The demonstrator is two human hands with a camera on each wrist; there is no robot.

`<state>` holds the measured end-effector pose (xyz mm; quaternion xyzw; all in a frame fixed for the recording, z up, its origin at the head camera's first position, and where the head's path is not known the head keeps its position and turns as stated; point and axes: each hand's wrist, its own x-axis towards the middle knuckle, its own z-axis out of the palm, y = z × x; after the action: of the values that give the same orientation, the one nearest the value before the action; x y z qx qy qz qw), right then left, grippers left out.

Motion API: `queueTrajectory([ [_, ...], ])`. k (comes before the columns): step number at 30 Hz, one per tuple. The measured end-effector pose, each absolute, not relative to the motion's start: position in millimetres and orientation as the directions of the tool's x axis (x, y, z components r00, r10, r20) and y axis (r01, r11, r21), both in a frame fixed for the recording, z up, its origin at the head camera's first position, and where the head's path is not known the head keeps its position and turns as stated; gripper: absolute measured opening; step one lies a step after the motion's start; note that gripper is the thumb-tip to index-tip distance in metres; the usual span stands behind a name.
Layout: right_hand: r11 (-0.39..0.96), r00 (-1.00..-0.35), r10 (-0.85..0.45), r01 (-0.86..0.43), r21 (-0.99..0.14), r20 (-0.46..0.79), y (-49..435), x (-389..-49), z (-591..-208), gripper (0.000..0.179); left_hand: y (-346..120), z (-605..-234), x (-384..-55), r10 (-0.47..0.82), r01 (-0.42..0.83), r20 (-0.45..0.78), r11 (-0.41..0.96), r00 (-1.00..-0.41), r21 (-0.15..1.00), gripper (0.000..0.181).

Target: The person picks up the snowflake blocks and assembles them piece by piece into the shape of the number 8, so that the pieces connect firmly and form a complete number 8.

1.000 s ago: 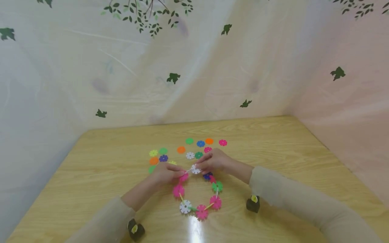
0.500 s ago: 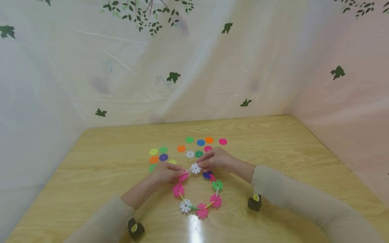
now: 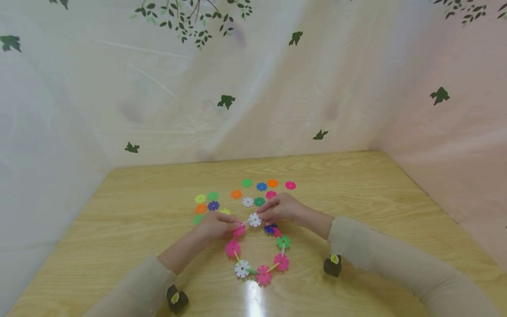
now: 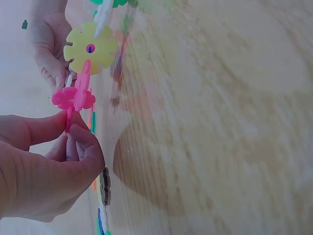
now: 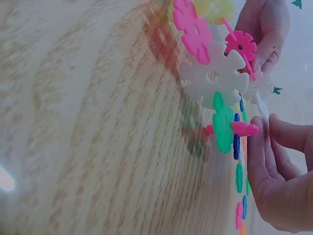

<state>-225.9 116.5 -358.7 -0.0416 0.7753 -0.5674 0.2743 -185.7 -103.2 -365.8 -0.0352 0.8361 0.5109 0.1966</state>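
Note:
A ring-shaped chain of notched plastic flower discs, in pink, white, green, yellow and dark blue, curves over the table in the head view. At its far left, my left hand pinches a pink flower disc between thumb and fingers. My right hand pinches the right edge of a white flower disc at the far side of the ring. Between these two, another white disc stands edge-on. In the right wrist view, a white disc shows edge-on at my right fingertips, with the pink disc behind.
Loose flower discs lie flat beyond the hands, among them an orange disc, a blue disc and a purple disc. The wooden table ends at a pale leaf-patterned curtain. Dark wrist cameras sit under both sleeves.
My right fingers have shifted slightly right, leaving more of the white disc showing. The left hand keeps its pinch on the pink disc, and the ring has hardly moved.

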Motion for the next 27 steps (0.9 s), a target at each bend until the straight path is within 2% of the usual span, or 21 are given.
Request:
queueTrajectory([
  [14, 0.354, -0.851, -0.326, 0.294, -0.888, -0.412, 116.0, -223.8, -361.4, 0.024, -99.6, -365.8, -179.2, 0.122, -0.269, -0.365, 0.476, -0.923, 0.838, 0.021],
  [27, 0.367, -0.840, -0.385, 0.240, -0.899, -0.382, 126.7, -222.2, -359.1, 0.026, -97.1, -366.9, -173.6, 0.111, -0.264, -0.353, 0.472, -0.929, 0.841, 0.021],
])
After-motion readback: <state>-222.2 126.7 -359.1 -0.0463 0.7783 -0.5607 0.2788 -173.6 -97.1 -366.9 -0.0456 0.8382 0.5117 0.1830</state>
